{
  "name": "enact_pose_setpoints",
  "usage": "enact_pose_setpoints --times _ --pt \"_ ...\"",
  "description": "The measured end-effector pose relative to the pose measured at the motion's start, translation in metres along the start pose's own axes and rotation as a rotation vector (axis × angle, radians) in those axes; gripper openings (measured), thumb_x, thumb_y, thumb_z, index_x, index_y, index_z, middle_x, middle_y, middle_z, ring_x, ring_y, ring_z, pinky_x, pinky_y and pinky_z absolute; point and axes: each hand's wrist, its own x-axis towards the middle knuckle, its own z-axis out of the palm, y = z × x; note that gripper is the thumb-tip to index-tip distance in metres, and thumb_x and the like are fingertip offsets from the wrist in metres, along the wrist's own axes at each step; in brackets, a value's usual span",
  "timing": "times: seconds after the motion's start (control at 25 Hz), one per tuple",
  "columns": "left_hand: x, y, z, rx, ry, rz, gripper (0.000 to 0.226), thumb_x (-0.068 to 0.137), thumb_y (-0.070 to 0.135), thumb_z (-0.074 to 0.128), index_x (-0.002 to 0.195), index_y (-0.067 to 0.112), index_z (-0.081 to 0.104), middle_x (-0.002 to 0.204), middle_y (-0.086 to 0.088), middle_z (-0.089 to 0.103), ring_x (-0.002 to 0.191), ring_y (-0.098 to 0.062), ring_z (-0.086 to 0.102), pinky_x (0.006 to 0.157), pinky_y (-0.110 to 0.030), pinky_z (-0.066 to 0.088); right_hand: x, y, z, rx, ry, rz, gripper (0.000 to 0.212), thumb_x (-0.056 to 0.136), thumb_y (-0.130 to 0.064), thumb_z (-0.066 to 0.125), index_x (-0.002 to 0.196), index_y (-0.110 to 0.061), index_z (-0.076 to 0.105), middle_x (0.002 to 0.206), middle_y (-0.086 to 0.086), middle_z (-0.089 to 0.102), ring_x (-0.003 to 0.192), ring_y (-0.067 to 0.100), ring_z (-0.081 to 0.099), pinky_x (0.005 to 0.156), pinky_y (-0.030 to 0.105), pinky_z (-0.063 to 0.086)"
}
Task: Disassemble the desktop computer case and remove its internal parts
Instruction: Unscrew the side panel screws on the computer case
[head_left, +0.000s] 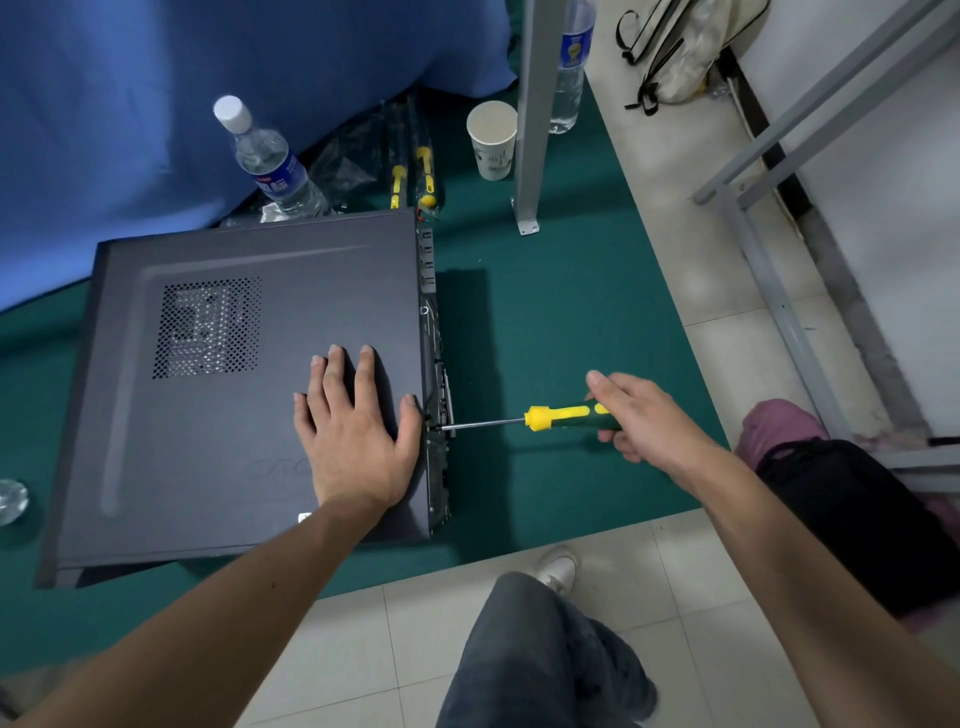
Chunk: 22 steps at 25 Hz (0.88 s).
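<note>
Computer case (218, 374) first, the big dark grey box lying on its side on the green surface (545, 312), solid side panel facing up with a perforated vent patch (208, 327) toward its left half. Its rear panel (436, 405) of ports and slots faces right, toward the open stretch of green. Behind it hangs a blue cloth (208, 78), draped down onto the surface along the back. A grey metal post (535, 114) stands on the green to the right of the cloth, bolted down at its foot.

Now the person, standing at the near edge over a pale tiled floor (363, 649). Left hand (358, 436) lies flat on the side panel near the case's right edge, fingers straight and spread apart, thumb reaching to the edge. Right hand (644, 415) is out over the green, fingers curled and clamped round the screwdriver (550, 418), yellow and green handle, index finger stretched forward. The thin shaft runs level to the left and its tip meets the rear panel, just beside the left thumb.

Smaller things at the back: a clear water bottle (270, 161) with a white cap leans by the cloth, a paper cup (492, 140) stands just left of the post, and two more yellow-handled tools (413, 176) in clear sleeves lie between them. A second bottle (571, 67) stands behind the post.
</note>
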Motion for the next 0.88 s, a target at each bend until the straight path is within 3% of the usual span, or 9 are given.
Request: enact_pose_setpoints --times 0.08,0.16,0.24,0.32,0.44,0.52,0.72,0.8,0.88 --pt "-0.001 0.001 -0.001 -0.002 0.002 0.005 0.066 0.093 0.054 0.033 0.15 0.023 0.028 0.158 -0.011 0.024 0.148 -0.026 0.011 0.119 -0.05 0.008 0.003 0.002 -0.004 0.349 -0.054 -0.098 0.01 0.097 -0.017 0.057 0.091 -0.023 0.062 0.085 0.002 0.055 0.062 0.009 0.052 0.057 0.024 0.04" --pt "0.0 0.002 -0.002 -0.012 0.001 0.003 0.066 0.093 0.054 0.033 0.15 0.023 0.029 0.158 -0.011 0.024 0.149 -0.026 0.011 0.119 -0.05 0.008 0.0 0.004 -0.007 0.623 -0.166 -0.143 0.028 0.088 0.003 0.063 0.098 -0.023 0.063 0.098 0.001 0.058 0.074 0.011 0.058 0.069 0.026 0.048" --pt "0.0 0.002 -0.003 -0.017 -0.004 -0.001 0.066 0.093 0.055 0.032 0.15 0.023 0.029 0.158 -0.011 0.024 0.149 -0.026 0.011 0.119 -0.05 0.008 -0.001 0.005 -0.005 0.484 -0.146 -0.086 0.011 0.091 -0.019 0.068 0.1 -0.019 0.062 0.102 0.004 0.058 0.073 0.013 0.064 0.07 0.027 0.053" --pt "0.0 0.003 -0.004 -0.013 0.002 0.0 0.066 0.093 0.055 0.032 0.15 0.023 0.029 0.158 -0.011 0.024 0.148 -0.026 0.011 0.119 -0.05 0.009 -0.004 0.002 0.0 0.164 -0.059 -0.006 0.031 0.095 -0.047 0.056 0.097 -0.016 0.06 0.087 0.004 0.061 0.058 0.013 0.06 0.054 0.026 0.048" --pt "0.001 0.001 -0.003 -0.015 0.005 -0.001 0.066 0.093 0.055 0.033 0.15 0.023 0.029 0.158 -0.011 0.024 0.148 -0.026 0.012 0.119 -0.051 0.009 -0.001 0.005 0.001 0.299 -0.018 -0.105 0.01 0.096 -0.022 0.058 0.088 -0.02 0.063 0.082 0.0 0.057 0.061 0.01 0.053 0.055 0.023 0.041" --pt "0.001 0.001 -0.003 -0.01 0.006 -0.002 0.066 0.092 0.055 0.033 0.15 0.023 0.029 0.158 -0.011 0.024 0.148 -0.026 0.012 0.119 -0.051 0.009 0.0 0.009 -0.003 0.604 -0.129 -0.152 0.025 0.083 0.002 0.066 0.09 -0.021 0.065 0.096 0.0 0.061 0.073 0.013 0.055 0.067 0.026 0.045" --pt "0.0 0.003 -0.004 -0.016 0.009 -0.003 0.066 0.092 0.054 0.034 0.15 0.022 0.03 0.158 -0.011 0.025 0.148 -0.027 0.012 0.119 -0.051 0.009 -0.005 0.006 0.002 0.178 -0.057 -0.019 0.032 0.096 -0.044 0.056 0.096 -0.012 0.06 0.084 0.005 0.061 0.056 0.012 0.054 0.054 0.025 0.045" --pt "0.0 0.003 -0.005 -0.023 0.007 -0.004 0.066 0.092 0.053 0.034 0.15 0.022 0.031 0.158 -0.011 0.025 0.148 -0.027 0.012 0.119 -0.051 0.009 -0.002 0.007 0.003 0.345 -0.039 -0.077 0.011 0.097 -0.022 0.057 0.091 -0.013 0.059 0.083 0.003 0.056 0.058 0.011 0.047 0.056 0.024 0.04" --pt "0.0 0.003 -0.004 -0.021 0.01 -0.005 0.066 0.092 0.053 0.034 0.15 0.022 0.031 0.158 -0.011 0.025 0.148 -0.027 0.012 0.119 -0.05 0.009 -0.001 0.008 -0.002 0.631 -0.137 -0.107 0.025 0.087 0.007 0.06 0.093 -0.017 0.061 0.094 0.004 0.057 0.067 0.013 0.052 0.067 0.026 0.044"
